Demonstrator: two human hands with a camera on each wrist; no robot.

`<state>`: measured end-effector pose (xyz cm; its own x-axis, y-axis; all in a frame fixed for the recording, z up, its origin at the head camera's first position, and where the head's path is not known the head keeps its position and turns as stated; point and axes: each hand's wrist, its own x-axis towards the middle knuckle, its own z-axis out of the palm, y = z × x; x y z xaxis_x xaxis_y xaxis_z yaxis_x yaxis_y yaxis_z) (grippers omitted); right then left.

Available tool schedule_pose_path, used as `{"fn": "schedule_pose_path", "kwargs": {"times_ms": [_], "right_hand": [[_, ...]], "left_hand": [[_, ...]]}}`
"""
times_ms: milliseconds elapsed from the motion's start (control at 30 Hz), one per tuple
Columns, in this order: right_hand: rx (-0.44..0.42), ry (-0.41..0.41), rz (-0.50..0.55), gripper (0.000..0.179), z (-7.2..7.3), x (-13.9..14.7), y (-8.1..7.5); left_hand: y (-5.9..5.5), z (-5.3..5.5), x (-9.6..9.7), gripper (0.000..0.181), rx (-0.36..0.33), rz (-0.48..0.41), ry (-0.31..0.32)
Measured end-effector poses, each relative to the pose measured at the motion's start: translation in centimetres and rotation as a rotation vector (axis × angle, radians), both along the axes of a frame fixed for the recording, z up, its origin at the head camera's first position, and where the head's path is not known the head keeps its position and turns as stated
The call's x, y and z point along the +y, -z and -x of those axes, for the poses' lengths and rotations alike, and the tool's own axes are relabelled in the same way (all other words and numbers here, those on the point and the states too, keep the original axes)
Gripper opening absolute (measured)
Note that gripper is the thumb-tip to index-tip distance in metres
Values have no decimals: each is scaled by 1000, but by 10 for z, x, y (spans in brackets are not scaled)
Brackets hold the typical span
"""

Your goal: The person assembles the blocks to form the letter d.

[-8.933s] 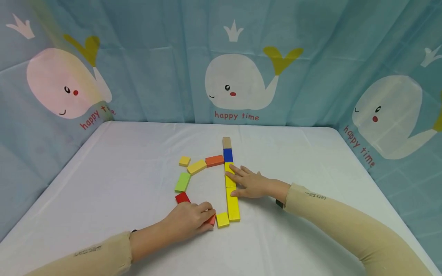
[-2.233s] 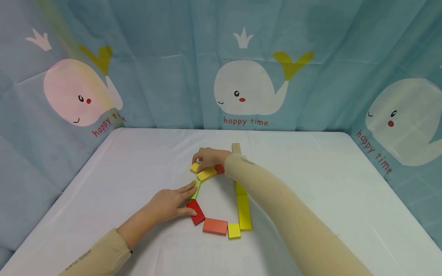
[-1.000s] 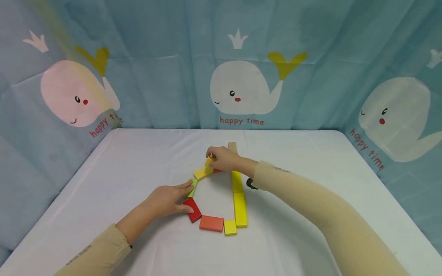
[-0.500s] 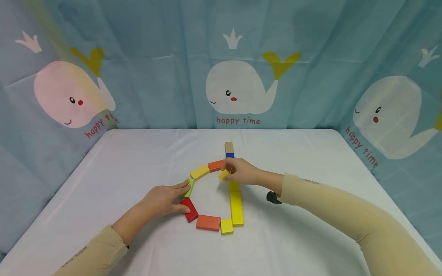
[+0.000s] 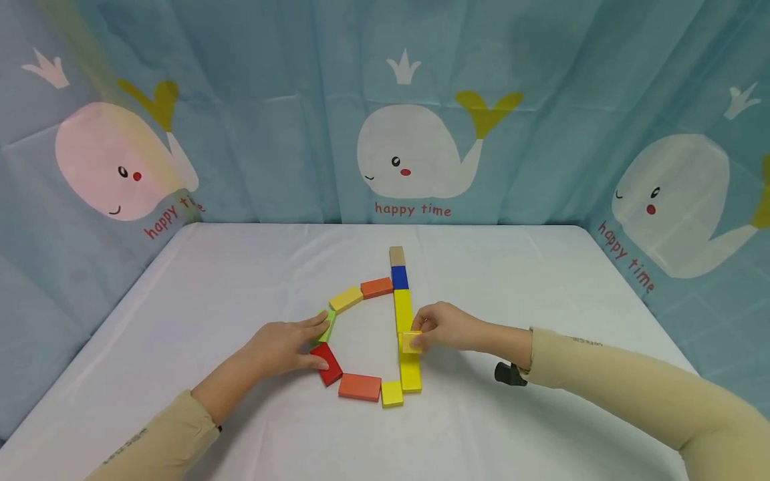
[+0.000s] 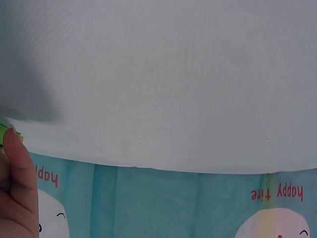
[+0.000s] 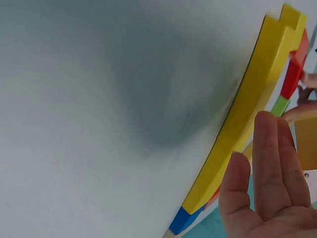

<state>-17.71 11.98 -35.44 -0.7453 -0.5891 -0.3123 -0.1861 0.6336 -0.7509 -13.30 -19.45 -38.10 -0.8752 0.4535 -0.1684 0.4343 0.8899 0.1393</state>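
Between thumb and fingers my right hand (image 5: 448, 326) pinches a small yellow square block (image 5: 412, 342). It is held over the seam of two long yellow blocks, the far one (image 5: 403, 308) and the near one (image 5: 411, 381). In the right wrist view the held block (image 7: 307, 141) shows at the right edge beside the fingers. My left hand (image 5: 277, 351) rests its extended fingertips on a light green block (image 5: 327, 329), and its thumb touches a red block (image 5: 330, 375). Only part of that hand (image 6: 19, 183) enters the left wrist view.
A curve of blocks joins the straight row on its left: orange-red (image 5: 377, 288), pale yellow (image 5: 345, 300), green, red, salmon (image 5: 359, 387) and a yellow square (image 5: 392, 394). Blue (image 5: 400, 278) and plain wood (image 5: 397, 256) blocks top the row. A whale-print curtain (image 5: 271, 153) hangs behind the white table (image 5: 240, 267).
My right hand has picked up the small yellow block from outside the curve's far left and carried it right and nearer. Earlier, my left hand moved from the salmon block to the green and red ones.
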Motion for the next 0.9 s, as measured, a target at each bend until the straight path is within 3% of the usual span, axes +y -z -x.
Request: {"fn": "schedule_pose_path", "kwargs": {"times_ms": [300,600,733,900], "right_hand": [[-234,-18,52,16,-28,15,0],[-392,-132,-3,14,-49,23,11],[-355,-136,-37,20,-53,23,17],[-238,-173,-170,30,-53,22,18]], "left_hand": [[-1,1,0,83,-21,11,-9],[-1,2,-1,83,-19,23,-8],[-1,1,0,82,-7,20,0],[-1,2,1,82,-1,19,6]]}}
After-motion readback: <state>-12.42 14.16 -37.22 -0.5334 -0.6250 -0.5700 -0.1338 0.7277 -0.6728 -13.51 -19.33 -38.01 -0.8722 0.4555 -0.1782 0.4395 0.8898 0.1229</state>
